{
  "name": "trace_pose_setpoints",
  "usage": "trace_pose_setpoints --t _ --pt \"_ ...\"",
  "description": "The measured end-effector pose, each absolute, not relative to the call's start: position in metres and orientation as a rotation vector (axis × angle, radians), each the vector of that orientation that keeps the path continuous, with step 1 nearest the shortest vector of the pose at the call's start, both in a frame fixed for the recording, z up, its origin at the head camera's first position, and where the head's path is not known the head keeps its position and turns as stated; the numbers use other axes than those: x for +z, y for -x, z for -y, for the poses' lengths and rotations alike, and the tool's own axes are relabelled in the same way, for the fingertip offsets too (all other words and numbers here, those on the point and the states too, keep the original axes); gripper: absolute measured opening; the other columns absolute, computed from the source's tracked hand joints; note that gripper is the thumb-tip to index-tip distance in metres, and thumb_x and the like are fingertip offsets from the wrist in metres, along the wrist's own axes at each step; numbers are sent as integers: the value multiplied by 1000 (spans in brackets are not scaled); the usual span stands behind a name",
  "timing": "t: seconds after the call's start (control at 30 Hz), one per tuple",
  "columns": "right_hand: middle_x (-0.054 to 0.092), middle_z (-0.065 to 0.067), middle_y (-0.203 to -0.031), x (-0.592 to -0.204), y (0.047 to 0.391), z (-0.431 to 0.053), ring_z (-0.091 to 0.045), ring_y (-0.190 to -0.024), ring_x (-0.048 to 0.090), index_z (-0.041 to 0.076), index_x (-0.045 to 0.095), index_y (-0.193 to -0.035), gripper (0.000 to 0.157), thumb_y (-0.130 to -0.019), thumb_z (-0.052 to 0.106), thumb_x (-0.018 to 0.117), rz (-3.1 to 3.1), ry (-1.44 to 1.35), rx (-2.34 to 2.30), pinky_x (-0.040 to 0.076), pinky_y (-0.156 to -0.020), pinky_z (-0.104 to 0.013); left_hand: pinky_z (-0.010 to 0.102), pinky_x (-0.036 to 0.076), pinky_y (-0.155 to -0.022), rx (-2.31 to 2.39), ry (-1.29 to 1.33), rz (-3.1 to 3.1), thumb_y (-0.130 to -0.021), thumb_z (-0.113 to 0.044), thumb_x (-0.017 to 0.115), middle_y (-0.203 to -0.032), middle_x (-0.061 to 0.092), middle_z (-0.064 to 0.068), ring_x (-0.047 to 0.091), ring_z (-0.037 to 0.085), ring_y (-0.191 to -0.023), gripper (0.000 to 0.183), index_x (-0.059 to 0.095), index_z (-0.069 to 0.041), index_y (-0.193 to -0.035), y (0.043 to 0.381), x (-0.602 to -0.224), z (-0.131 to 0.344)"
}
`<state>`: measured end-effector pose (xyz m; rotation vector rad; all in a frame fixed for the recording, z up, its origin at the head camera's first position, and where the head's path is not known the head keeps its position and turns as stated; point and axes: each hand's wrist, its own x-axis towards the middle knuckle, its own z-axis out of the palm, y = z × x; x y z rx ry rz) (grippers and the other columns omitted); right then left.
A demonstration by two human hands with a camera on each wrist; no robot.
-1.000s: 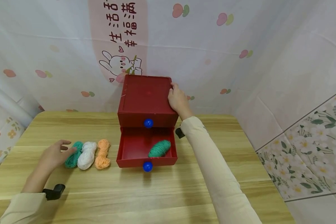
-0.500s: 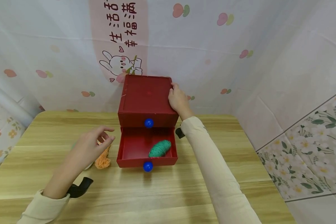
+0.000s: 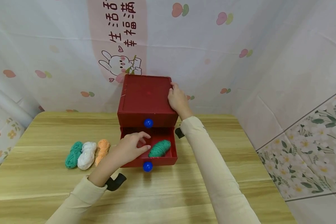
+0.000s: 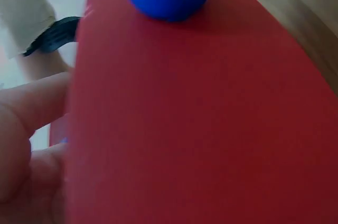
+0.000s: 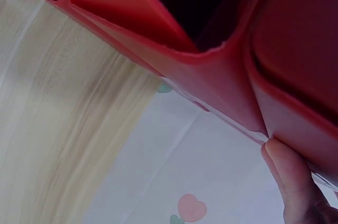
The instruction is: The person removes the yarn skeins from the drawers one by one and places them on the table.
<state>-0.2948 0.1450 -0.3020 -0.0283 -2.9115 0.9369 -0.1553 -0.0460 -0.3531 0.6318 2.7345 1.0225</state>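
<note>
A red two-drawer box [image 3: 148, 93] with blue round knobs stands at the back of the table. Its lower drawer [image 3: 162, 161] is pulled out and holds a green yarn skein [image 3: 160, 148] on the right side. Over the drawer's left part is my left hand [image 3: 131, 147], fingers loosely bent and holding nothing, beside the skein. In the left wrist view the drawer front [image 4: 200, 102] hides part of that hand. My right hand [image 3: 179, 99] rests on the box's right side, and the right wrist view shows fingers [image 5: 288, 166] touching its wall.
Left of the box lie a green skein [image 3: 73, 155], a white skein [image 3: 87, 155] and an orange skein [image 3: 103, 149], the orange one partly covered by the left arm. A printed curtain [image 3: 207, 62] hangs behind the wooden table [image 3: 156, 196].
My left hand has moved right, from beside the skeins on the table, past the orange one, to above the lower drawer. The right hand and the box have stayed put.
</note>
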Motion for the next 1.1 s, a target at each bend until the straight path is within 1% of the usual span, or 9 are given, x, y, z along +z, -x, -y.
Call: trace_pose_setpoints --t 0.1,0.2,0.37,0.5,0.6,0.67,0.83,1.0,1.1 --pt "47 -14 -139 -302 295 -145 -30 -118 53 14 28 -146 45 -102 26 26 2913 29 934 43 -95 -43 33 52 -70 970 -593 -2684 -87 -22 64 -103 67 11 63 24 -92 39 58 -7 -122 160 -360 37" --pt "47 -14 -139 -303 295 -145 -30 -117 53 14 28 -146 45 -102 26 26 2915 30 926 43 -95 -43 33 51 -69 948 -563 -2645 -87 -24 65 -102 67 12 63 23 -91 42 56 -6 -125 164 -365 30" --pt "46 -14 -140 -302 295 -145 -30 -119 52 15 28 -146 45 -102 26 26 2911 26 933 43 -96 -43 35 51 -75 944 -548 -2607 -85 -28 67 -100 65 10 60 21 -92 49 54 -5 -126 167 -370 21" --pt "45 -13 -141 -301 295 -145 -29 -120 51 15 28 -146 45 -102 27 26 2910 26 947 42 -97 -43 39 50 -82 943 -535 -2598 -81 -32 71 -111 63 11 56 24 -101 56 53 -5 -127 168 -371 14" --pt "45 -13 -141 -301 295 -145 -29 -120 51 15 27 -146 45 -102 27 26 2917 31 946 42 -97 -43 43 49 -88 931 -537 -2592 -79 -31 73 -118 60 12 53 27 -107 59 52 -5 -128 170 -372 10" --pt "45 -14 -141 -301 295 -146 -30 -121 50 15 27 -146 45 -102 26 26 2918 32 953 42 -97 -43 43 49 -88 922 -548 -2592 -79 -28 74 -118 60 13 55 27 -105 58 52 -4 -126 171 -372 8" --pt "45 -13 -141 -303 295 -147 -29 -122 50 15 28 -146 45 -102 27 26 2917 43 954 41 -98 -43 37 51 -80 939 -535 -2592 -79 -19 74 -109 63 10 57 21 -89 47 56 -6 -121 173 -373 6" --pt "43 -12 -143 -303 296 -146 -29 -123 49 16 27 -146 45 -102 27 26 2922 41 955 40 -99 -43 37 52 -76 1023 -520 -2622 -79 -17 73 -105 63 11 59 22 -90 43 56 -9 -118 170 -369 10" --pt "42 -12 -143 -303 296 -146 -29 -125 47 16 27 -146 45 -102 27 26 2918 41 949 40 -100 -43 36 52 -77 1114 -558 -2633 -79 -17 73 -107 63 12 60 24 -95 41 55 -10 -115 167 -365 15"
